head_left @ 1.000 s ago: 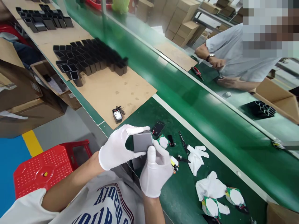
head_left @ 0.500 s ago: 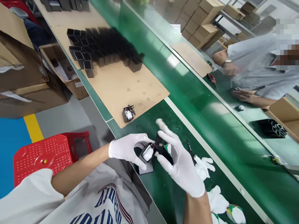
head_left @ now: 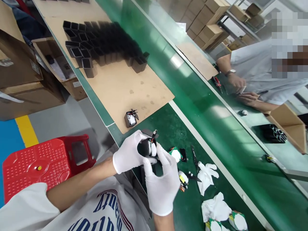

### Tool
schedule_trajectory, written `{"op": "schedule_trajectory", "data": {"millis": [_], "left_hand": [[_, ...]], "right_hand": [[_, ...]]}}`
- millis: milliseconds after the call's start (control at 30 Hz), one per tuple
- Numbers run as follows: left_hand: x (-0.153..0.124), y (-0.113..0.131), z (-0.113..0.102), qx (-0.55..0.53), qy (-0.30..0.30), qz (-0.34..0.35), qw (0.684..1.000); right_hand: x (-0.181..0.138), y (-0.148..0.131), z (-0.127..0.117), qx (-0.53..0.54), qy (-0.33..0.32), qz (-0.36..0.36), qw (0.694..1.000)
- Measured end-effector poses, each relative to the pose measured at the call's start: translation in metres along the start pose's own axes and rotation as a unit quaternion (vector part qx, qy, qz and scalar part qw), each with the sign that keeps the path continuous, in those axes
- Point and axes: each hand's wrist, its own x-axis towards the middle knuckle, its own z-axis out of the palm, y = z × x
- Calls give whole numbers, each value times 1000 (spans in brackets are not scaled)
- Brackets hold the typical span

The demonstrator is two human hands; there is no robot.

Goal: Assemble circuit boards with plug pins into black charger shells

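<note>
Both my hands wear white gloves and meet over the near edge of the green bench. My left hand [head_left: 128,154] is closed round a small dark square housing [head_left: 147,148] with a white part and coloured wires showing at its open end. My right hand [head_left: 161,179] pinches the same housing from below and the right, thumb by the white part. A dark flat piece [head_left: 149,132] sticks up just above the housing. A second filled housing [head_left: 130,118] lies alone on the brown cardboard sheet [head_left: 125,86].
Several empty black housings [head_left: 101,48] stand in rows on the cardboard. Tape rolls [head_left: 176,155], a thin dark tool [head_left: 194,154] and loose white gloves [head_left: 207,173] lie right of my hands. A red stool [head_left: 43,163] stands at left. Across the green belt [head_left: 192,96], another person works.
My right hand came back from an open, raised position and closed on the housing. The housing now sits a little higher, held in both hands.
</note>
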Motion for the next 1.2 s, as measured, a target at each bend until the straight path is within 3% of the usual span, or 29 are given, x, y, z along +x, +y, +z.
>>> {"op": "schedule_trajectory", "data": {"millis": [133, 267, 467, 567, 633, 700, 767, 800, 867, 1000, 1100, 1200], "left_hand": [[-4, -3, 2, 57, 23, 27, 998], [-5, 1, 3, 92, 4, 20, 996], [-9, 12, -4, 78, -44, 40, 995], [-13, 18, -17, -74, -147, 21, 986], [-13, 24, -25, -208, -258, 5, 943], [-11, 30, -30, -300, -360, -3, 884], [-7, 34, -32, -322, -416, 4, 851], [-6, 35, -32, -316, -421, 8, 850], [-5, 36, -32, -289, -394, 19, 873], [-11, 36, -24, -177, -246, 15, 953], [-14, 35, -10, -27, -135, 9, 990], [-13, 27, 5, 98, -22, 43, 994]], "right_hand": [[-10, -3, 19, 42, 38, 51, 997], [-5, 1, 22, 58, 9, 67, 996], [7, 8, -4, 78, -35, 40, 996], [23, 19, -32, 168, -30, 72, 983], [36, 27, -45, 267, -96, 77, 956], [47, 33, -49, 361, -193, 84, 908], [51, 35, -45, 412, -240, 122, 870], [51, 35, -41, 421, -233, 149, 864], [48, 33, -34, 423, -171, 190, 869], [37, 26, -31, 393, -28, 200, 897], [29, 23, -33, 333, -8, 155, 930], [23, 21, -28, 241, 5, 99, 965]]}}
